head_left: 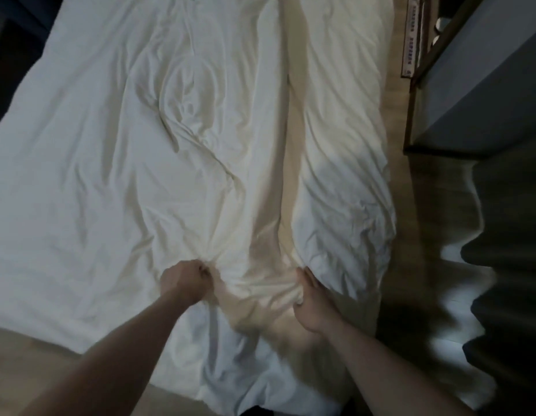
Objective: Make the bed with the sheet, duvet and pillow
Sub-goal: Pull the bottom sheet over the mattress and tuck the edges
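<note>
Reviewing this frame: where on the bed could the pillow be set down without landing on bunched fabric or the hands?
Flattest room is the left half of the white sheet, between the dark left edge and the central creases. It is crowded near the left hand and right hand, which grip gathered cloth, and along the rumpled duvet on the right.

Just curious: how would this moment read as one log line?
left hand: gripping white crumpled sheet | right hand: gripping same sheet | stage: spreading
</note>
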`<state>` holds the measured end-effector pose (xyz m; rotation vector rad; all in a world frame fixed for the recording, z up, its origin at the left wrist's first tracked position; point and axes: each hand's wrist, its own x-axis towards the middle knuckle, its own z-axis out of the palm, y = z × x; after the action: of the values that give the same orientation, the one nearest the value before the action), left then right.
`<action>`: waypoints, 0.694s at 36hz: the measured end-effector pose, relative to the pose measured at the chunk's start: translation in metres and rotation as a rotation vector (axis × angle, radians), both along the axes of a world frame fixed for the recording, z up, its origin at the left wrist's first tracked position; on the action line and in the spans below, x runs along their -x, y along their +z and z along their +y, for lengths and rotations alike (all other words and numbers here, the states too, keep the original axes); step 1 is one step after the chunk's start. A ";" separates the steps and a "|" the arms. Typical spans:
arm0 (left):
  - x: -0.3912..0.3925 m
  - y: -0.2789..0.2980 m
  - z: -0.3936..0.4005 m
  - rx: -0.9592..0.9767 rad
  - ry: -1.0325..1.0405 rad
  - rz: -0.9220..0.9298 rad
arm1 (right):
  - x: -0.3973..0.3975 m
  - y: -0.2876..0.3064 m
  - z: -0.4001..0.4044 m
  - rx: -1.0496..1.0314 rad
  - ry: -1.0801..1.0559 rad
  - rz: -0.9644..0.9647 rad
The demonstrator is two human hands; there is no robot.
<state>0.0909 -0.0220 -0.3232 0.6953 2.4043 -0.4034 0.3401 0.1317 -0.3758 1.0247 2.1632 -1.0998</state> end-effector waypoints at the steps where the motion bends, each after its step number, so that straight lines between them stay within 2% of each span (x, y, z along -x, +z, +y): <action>1: 0.013 0.012 -0.013 0.003 -0.008 0.041 | 0.001 0.002 0.001 0.007 -0.001 -0.009; 5: 0.038 0.041 -0.047 0.051 -0.057 0.106 | 0.015 0.003 -0.005 0.063 0.002 -0.055; 10: 0.012 0.016 -0.046 0.105 -0.004 -0.034 | 0.023 0.002 -0.008 0.061 -0.026 -0.183; 13: 0.025 0.007 -0.040 0.095 0.038 -0.276 | 0.032 0.006 -0.011 0.041 -0.047 -0.232; 16: 0.066 0.012 -0.040 0.020 0.187 -0.644 | 0.057 0.019 -0.029 0.026 -0.234 -0.213; 17: 0.085 0.016 -0.042 -0.018 0.212 -0.688 | 0.069 0.026 -0.038 0.007 -0.315 -0.167; 19: 0.128 0.020 -0.053 -0.147 0.225 -0.587 | 0.096 0.043 -0.061 -0.076 -0.421 -0.028; 22: 0.195 0.026 -0.077 -0.346 0.249 -0.204 | 0.141 0.067 -0.104 -0.237 -0.439 0.207; 23: 0.217 0.027 -0.086 -0.361 0.264 -0.099 | 0.157 0.072 -0.118 -0.271 -0.453 0.291; 25: 0.261 0.025 -0.104 -0.294 0.286 -0.007 | 0.187 0.075 -0.146 -0.320 -0.476 0.410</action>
<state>-0.1697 -0.1260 -0.2983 0.4614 2.5339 0.0718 0.1535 -0.0144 -0.3013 1.6424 2.5530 -1.2850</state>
